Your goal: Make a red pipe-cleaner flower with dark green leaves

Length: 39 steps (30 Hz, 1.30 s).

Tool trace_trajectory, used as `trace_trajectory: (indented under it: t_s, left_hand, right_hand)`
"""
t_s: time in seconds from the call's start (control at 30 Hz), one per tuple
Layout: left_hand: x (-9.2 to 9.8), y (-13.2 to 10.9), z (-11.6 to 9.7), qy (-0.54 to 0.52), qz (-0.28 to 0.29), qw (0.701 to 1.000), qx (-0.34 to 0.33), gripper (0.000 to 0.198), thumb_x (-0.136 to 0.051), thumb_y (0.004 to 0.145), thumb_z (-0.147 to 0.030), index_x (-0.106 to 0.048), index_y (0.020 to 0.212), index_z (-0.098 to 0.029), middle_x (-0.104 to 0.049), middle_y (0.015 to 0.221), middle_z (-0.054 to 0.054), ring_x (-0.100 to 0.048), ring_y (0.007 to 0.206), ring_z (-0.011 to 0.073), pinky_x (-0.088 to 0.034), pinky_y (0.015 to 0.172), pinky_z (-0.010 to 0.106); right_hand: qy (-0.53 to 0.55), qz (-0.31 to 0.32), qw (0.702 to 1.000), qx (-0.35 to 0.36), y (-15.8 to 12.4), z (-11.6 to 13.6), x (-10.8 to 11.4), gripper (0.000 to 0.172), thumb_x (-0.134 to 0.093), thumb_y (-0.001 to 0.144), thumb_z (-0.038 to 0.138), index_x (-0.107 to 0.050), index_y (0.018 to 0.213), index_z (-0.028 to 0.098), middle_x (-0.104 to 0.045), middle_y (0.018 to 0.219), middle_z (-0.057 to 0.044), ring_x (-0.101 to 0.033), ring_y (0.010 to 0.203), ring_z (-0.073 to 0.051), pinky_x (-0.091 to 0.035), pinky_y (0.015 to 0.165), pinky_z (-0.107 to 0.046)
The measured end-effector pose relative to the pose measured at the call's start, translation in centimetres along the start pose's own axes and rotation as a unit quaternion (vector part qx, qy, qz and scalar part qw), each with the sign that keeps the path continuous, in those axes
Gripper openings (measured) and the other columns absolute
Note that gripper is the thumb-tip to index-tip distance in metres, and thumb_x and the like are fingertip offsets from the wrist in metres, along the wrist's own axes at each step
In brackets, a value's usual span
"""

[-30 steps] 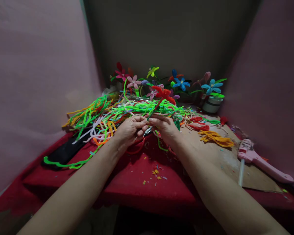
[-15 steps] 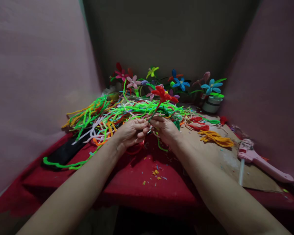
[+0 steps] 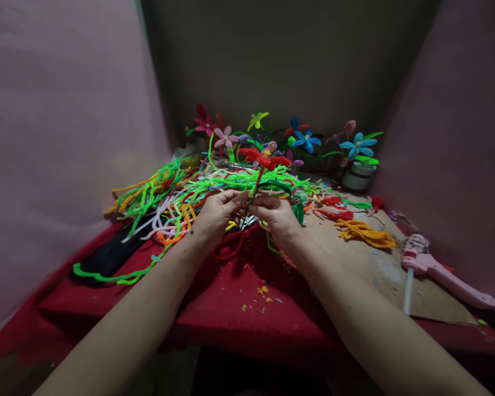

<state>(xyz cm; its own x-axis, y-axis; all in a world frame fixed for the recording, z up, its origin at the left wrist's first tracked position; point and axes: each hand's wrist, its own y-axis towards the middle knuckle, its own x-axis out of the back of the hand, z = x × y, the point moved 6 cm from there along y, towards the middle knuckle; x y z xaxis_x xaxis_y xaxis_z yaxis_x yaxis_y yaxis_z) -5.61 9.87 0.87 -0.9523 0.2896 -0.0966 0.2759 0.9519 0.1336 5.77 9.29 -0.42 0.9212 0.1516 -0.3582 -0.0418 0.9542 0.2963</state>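
Between my two hands stands a red pipe-cleaner flower (image 3: 264, 159) with a yellow centre, upright on a stem that is red above and dark green below. My left hand (image 3: 221, 213) pinches the lower stem from the left. From the right, the fingers of my right hand (image 3: 275, 215) close on the same stretch of stem, so the exact grip points are partly hidden. Just under the hands lie scissors (image 3: 248, 221) and a red pipe-cleaner loop (image 3: 227, 254). A dark green coil (image 3: 298, 213) is beside my right hand.
Loose green pipe cleaners (image 3: 231, 184) heap behind the hands. Finished flowers, including a blue one (image 3: 307, 141), stand at the back near a jar (image 3: 358, 175). A pink glue gun (image 3: 431, 264) rests at the right on cardboard (image 3: 396, 291). Scraps dot the red cloth (image 3: 231, 319).
The red flower has shifted slightly left and turned, now showing its yellow centre. My hands have changed their hold on the stem, and the scissors beneath show more.
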Motion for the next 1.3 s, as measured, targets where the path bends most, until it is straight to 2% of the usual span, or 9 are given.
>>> trace_trajectory:
  t_s: [0.13,0.37,0.57,0.77,0.93,1.1,1.3]
  left_hand:
    - [-0.1,0.0,0.1,0.01,0.01,1.0,-0.003,0.028,-0.071,0.067,-0.039,-0.062,0.071,-0.013,-0.053,0.054,-0.002,-0.044,0.044,0.006,-0.034,0.041,0.018]
    - [0.0,0.0,0.1,0.017,0.01,1.0,-0.017,0.027,-0.073,0.064,-0.036,-0.064,0.074,-0.013,-0.055,0.062,-0.002,-0.045,0.048,0.0061,-0.035,0.045,0.019]
    - [-0.1,-0.2,-0.3,0.071,-0.005,0.997,-0.018,0.028,-0.073,0.063,-0.037,-0.063,0.075,-0.013,-0.054,0.06,-0.003,-0.045,0.047,0.0066,-0.033,0.044,0.019]
    - [-0.3,-0.3,-0.7,0.081,-0.017,0.996,-0.045,0.029,-0.075,0.06,-0.036,-0.063,0.07,-0.013,-0.054,0.059,-0.003,-0.045,0.051,0.0078,-0.034,0.048,0.02]
    - [-0.7,-0.4,-1.2,0.072,-0.022,0.995,-0.064,0.031,-0.077,0.057,-0.037,-0.065,0.07,-0.011,-0.059,0.063,0.0,-0.048,0.057,0.0093,-0.036,0.054,0.021]
    - [-0.5,-0.2,-0.8,0.08,-0.015,0.995,-0.064,0.03,-0.076,0.058,-0.037,-0.065,0.071,-0.012,-0.058,0.064,0.0,-0.048,0.06,0.0103,-0.036,0.055,0.022]
    - [0.3,0.0,-0.5,0.108,-0.039,0.989,-0.092,0.028,-0.074,0.061,-0.036,-0.056,0.064,-0.014,-0.049,0.058,-0.004,-0.043,0.056,0.0082,-0.032,0.052,0.021]
  right_hand:
    - [0.005,-0.01,0.999,-0.032,-0.1,-0.8,0.0,0.016,-0.078,0.048,0.026,-0.07,0.059,0.018,-0.062,0.063,0.001,-0.054,0.066,-0.013,-0.041,0.07,-0.03]
    - [-0.011,-0.011,0.999,-0.035,-0.5,-0.2,-0.4,0.021,-0.079,0.048,0.03,-0.071,0.064,0.018,-0.063,0.063,0.001,-0.054,0.067,-0.014,-0.043,0.072,-0.031]
    - [-0.008,-0.023,0.999,-0.03,-0.3,-0.5,0.1,0.019,-0.079,0.048,0.028,-0.071,0.062,0.017,-0.06,0.059,0.002,-0.051,0.061,-0.011,-0.04,0.065,-0.027]
    - [0.001,-0.029,0.999,-0.034,-0.1,-1.1,0.2,0.019,-0.078,0.045,0.024,-0.068,0.059,0.017,-0.06,0.062,0.002,-0.052,0.062,-0.011,-0.041,0.067,-0.028]
    - [-0.025,-0.025,0.999,-0.024,-0.3,-1.0,0.0,0.017,-0.077,0.048,0.026,-0.067,0.058,0.016,-0.058,0.063,0.002,-0.051,0.064,-0.012,-0.042,0.068,-0.028]
    - [-0.035,-0.021,0.999,-0.016,-0.2,-1.1,0.1,0.015,-0.075,0.05,0.027,-0.067,0.057,0.017,-0.057,0.065,0.002,-0.051,0.066,-0.013,-0.042,0.07,-0.029]
    - [-0.09,-0.006,0.996,-0.002,-0.3,-1.1,-0.1,0.009,-0.071,0.057,0.027,-0.07,0.06,0.018,-0.059,0.066,0.001,-0.052,0.071,-0.015,-0.042,0.075,-0.03]
